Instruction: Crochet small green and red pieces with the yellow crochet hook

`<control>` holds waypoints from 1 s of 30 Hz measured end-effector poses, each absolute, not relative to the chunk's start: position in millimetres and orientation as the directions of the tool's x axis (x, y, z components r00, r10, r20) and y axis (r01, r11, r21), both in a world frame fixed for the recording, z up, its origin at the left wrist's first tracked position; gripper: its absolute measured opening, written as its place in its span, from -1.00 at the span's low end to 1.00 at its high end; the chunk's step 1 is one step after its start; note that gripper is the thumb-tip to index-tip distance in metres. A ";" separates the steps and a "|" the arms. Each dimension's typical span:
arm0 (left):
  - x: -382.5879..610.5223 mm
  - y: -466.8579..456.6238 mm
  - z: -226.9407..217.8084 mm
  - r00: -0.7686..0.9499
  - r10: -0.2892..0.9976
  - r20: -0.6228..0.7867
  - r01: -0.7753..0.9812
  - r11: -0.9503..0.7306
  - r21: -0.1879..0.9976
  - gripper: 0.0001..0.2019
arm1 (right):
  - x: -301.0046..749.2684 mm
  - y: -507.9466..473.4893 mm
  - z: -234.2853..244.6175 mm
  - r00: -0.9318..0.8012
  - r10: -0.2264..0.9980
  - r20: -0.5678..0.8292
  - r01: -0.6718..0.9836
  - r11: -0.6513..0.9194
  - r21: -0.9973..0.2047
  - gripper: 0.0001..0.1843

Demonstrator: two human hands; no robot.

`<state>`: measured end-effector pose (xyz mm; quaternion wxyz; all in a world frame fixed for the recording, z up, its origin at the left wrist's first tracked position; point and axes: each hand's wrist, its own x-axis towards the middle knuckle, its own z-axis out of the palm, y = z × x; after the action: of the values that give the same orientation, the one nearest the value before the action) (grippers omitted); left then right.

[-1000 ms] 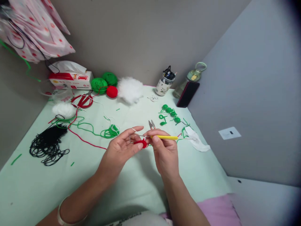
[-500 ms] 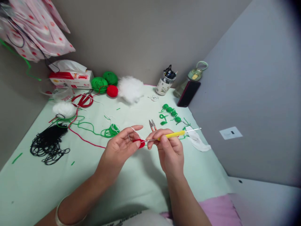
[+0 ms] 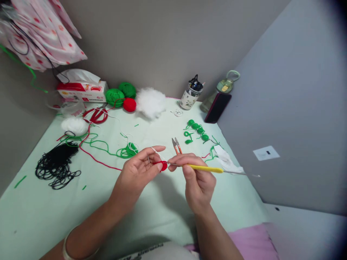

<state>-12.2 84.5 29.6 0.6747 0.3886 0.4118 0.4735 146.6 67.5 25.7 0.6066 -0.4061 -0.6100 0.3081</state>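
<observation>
My left hand (image 3: 141, 167) pinches a small red crochet piece (image 3: 163, 166) between thumb and fingers, and a white yarn strand passes over its raised index finger. In my right hand (image 3: 199, 177) is a crochet hook (image 3: 207, 168) with a yellow handle and metal ends, held like a pencil. The hook's left tip meets the edge of the red piece; its exact place in the stitches is too small to make out. Red yarn (image 3: 100, 163) trails leftward from behind my left hand. Just beyond the right fingers lie thread snips (image 3: 176, 146) with orange handles.
Small green crochet pieces (image 3: 200, 130) lie at the right, near a phone (image 3: 218, 108), bottle (image 3: 225, 86) and pen jar (image 3: 191, 96). Along the back are white stuffing (image 3: 150, 103), yarn balls (image 3: 115, 97) and a tissue box (image 3: 82, 91). Black cord (image 3: 56, 164) and red-handled scissors (image 3: 95, 115) are left.
My right hand has turned, so the hook's yellow handle and free end swing down and extend further right. My left hand stays nearly still with the red piece.
</observation>
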 end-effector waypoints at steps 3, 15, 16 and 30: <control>-10.8 84.2 29.2 0.218 0.955 -0.202 -0.329 0.266 0.906 -0.66 | 146.1 66.7 25.3 0.064 0.860 0.507 0.118 0.498 -0.859 -0.76; -9.3 83.8 27.3 0.244 0.941 -0.236 -0.346 0.312 0.885 -0.57 | 135.6 74.0 11.3 0.109 0.985 0.137 -0.294 0.163 -0.942 -0.84; -7.9 83.9 28.1 0.245 0.939 -0.240 -0.356 0.318 0.879 -0.55 | 133.7 73.1 10.2 0.118 0.979 0.166 -0.256 0.192 -0.947 -0.86; -6.0 82.3 25.9 0.383 0.882 -0.274 -0.439 0.435 0.786 -0.63 | 132.3 77.4 2.3 0.202 0.959 0.199 -0.188 0.237 -0.953 -0.89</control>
<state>-6.0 82.3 25.9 0.7701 0.3140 0.3529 0.4287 132.3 77.4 2.3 0.6456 -0.4291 -0.4493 0.4441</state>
